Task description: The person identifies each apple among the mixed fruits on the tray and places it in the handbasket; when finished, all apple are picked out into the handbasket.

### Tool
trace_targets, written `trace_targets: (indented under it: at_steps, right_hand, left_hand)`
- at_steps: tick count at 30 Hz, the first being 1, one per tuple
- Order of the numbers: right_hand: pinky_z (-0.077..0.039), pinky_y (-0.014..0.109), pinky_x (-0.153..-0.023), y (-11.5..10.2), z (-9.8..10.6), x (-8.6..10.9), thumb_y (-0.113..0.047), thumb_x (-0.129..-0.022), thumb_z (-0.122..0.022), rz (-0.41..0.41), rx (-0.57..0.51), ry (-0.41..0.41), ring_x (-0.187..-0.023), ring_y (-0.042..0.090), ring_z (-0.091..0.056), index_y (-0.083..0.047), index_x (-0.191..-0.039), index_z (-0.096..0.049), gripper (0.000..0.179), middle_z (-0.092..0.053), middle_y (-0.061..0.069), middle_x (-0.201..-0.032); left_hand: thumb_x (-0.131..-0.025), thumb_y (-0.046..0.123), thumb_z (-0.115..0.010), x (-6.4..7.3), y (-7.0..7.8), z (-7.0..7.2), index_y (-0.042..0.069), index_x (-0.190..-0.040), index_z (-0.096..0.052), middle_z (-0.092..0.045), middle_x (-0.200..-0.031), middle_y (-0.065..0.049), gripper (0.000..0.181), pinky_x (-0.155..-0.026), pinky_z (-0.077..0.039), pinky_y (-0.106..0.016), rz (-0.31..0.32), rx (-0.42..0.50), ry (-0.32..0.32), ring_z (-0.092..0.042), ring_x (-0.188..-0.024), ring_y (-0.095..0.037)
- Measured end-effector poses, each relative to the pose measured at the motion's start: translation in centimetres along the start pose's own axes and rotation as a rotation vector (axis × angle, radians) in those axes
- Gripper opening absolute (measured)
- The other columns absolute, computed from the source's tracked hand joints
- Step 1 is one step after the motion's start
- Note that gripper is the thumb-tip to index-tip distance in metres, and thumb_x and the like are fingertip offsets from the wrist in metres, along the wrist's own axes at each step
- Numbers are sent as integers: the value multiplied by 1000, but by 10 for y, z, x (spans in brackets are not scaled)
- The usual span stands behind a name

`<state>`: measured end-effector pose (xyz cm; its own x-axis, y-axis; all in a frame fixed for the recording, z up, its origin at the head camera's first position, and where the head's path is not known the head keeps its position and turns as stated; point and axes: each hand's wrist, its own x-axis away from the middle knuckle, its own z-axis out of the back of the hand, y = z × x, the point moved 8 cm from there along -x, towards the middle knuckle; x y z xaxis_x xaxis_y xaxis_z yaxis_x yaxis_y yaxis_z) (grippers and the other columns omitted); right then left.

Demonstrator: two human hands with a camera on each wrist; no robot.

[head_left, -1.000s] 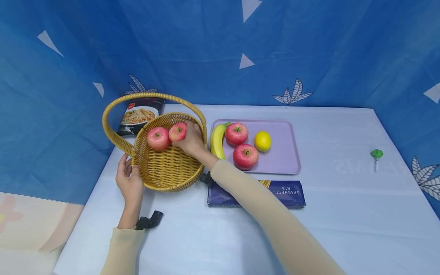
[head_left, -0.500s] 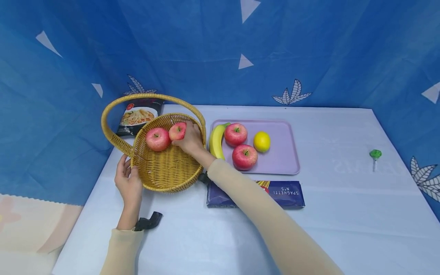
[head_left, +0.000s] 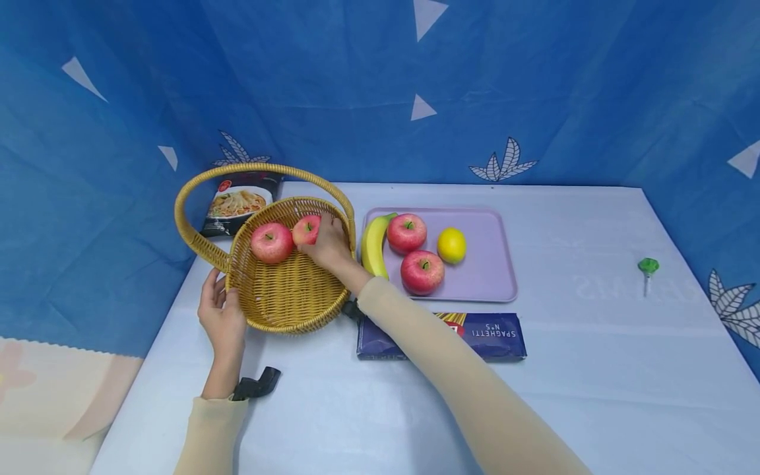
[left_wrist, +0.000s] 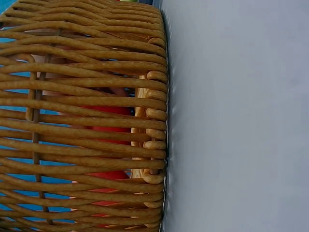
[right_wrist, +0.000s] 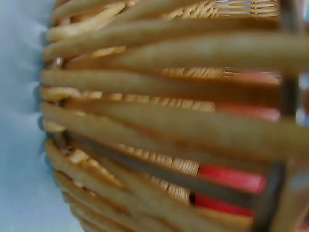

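Observation:
A yellow wicker basket [head_left: 291,297] with a tall arched handle stands at the left of the table in the head view. My left hand [head_left: 222,323] holds its left rim near the foot of the handle, thumb at the rim and fingers against the outer wall. Inside, my right hand [head_left: 330,249] grips a red apple [head_left: 304,230] from the right side, hiding part of it. Another apple [head_left: 272,243] lies beside it in the basket. Both wrist views are filled by the basket's woven wall [left_wrist: 87,101], with red showing through the gaps.
Right of the basket, a lilac tray [head_left: 487,264] bears a banana [head_left: 374,245], two apples [head_left: 423,272] and a lemon [head_left: 452,245]. A blue spaghetti box [head_left: 493,335] lies under the right forearm. Behind the basket is a noodle packet [head_left: 237,201]; a green lollipop [head_left: 648,266] lies far right.

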<state>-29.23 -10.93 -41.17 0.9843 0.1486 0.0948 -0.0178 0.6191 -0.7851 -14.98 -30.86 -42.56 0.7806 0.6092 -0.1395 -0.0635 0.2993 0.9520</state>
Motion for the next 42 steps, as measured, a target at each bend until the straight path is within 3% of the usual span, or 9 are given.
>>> trace_targets:
  at_steps: [4, 8, 14, 20, 25, 34, 42]
  right_hand:
    - [-52, 36, -97, 0, 0, 5, -29, -87, -73, 2, 22, -11, -121, 29, -52, -7, -147, -30, 77, -41, 17, -135]
    - [-52, 38, -100, -5, 2, 14, -30, -89, -71, 39, 90, -24, -128, 33, -47, -4, -155, -15, 90, -33, 22, -146]
    - [-47, 42, -108, -23, 17, 46, -32, -87, -73, 210, 148, -76, -136, 34, -42, -3, -154, -19, 91, -27, 23, -154]
    - [-41, 39, -114, -36, 55, 102, -38, -86, -72, 379, 88, -133, -137, 24, -40, -8, -153, -27, 86, -36, 12, -151]
    - [-40, 43, -114, -30, 96, 139, -37, -85, -74, 473, -9, -70, -136, 22, -41, -9, -151, -32, 84, -40, 8, -148]
    - [-45, 55, -107, 20, 165, 162, -21, -73, -86, 485, -95, 174, -132, 27, -44, -9, -148, -38, 90, -44, 12, -146]
    - [-51, 55, -100, 69, 182, 153, -21, -75, -84, 328, -47, 198, -132, 32, -42, -10, -149, -34, 90, -37, 14, -149]
  left_hand:
    - [-101, 7, -44, 0, 0, 0, 18, -147, -43, -55, -132, -11, 47, -104, -51, -31, -1, 5, 1, -54, -120, -16]
    - [-101, 7, -44, 0, 0, 0, 17, -147, -43, -55, -132, -11, 47, -103, -51, -31, 1, 5, -3, -54, -120, -16]
    - [-101, 7, -43, 0, 0, 2, 19, -148, -42, -55, -134, -10, 48, -104, -51, -33, -2, -14, -4, -53, -121, -18]
    - [-102, 8, -43, 0, 1, 3, 20, -148, -42, -54, -135, -11, 48, -105, -50, -36, 0, -21, -3, -52, -123, -21]
    - [-102, 8, -43, -1, 1, 2, 21, -147, -42, -54, -134, -10, 48, -105, -50, -35, 1, 0, -6, -52, -122, -19]
    - [-102, 8, -44, -2, 0, -1, 21, -147, -42, -54, -134, -10, 47, -104, -51, -34, 0, 18, -7, -53, -121, -18]
    - [-102, 8, -44, -2, -1, -1, 20, -147, -43, -55, -133, -10, 47, -104, -51, -32, 1, 18, -4, -53, -120, -16]
